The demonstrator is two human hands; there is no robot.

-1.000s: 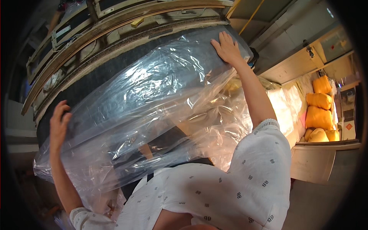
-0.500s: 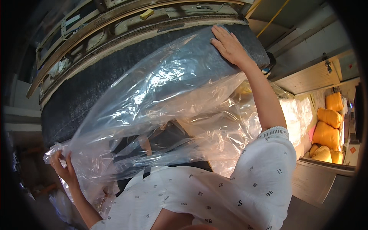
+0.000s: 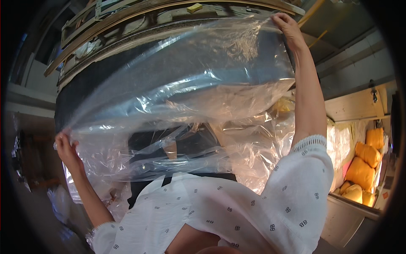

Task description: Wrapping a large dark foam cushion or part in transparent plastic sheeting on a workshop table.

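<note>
A large sheet of clear plastic film (image 3: pixel 177 91) stretches across a long dark padded surface (image 3: pixel 80 99) and drapes down toward my body. At the far right my right hand (image 3: pixel 289 29) pinches the film's far corner, with that arm reached out. On the left my left hand (image 3: pixel 67 150) is closed on the film's left edge. The film between them is pulled fairly taut and wrinkled, with bright glints. Through it show the dark surface and, nearer me, dark cloth over my lap. Crumpled film (image 3: pixel 253 152) hangs over the near edge.
Behind the dark surface run wooden rails and a machine frame (image 3: pixel 127 17) with a small yellow block (image 3: pixel 194 7). Stacked orange bundles (image 3: pixel 363 161) fill a lit opening on the right, below a wooden panel (image 3: pixel 351 103). Loose plastic (image 3: pixel 61 203) lies at lower left.
My right hand has gone from lying flat on the film to pinching its corner, farther out and to the right. My left hand has moved slightly up. The film is drawn wider over the dark surface.
</note>
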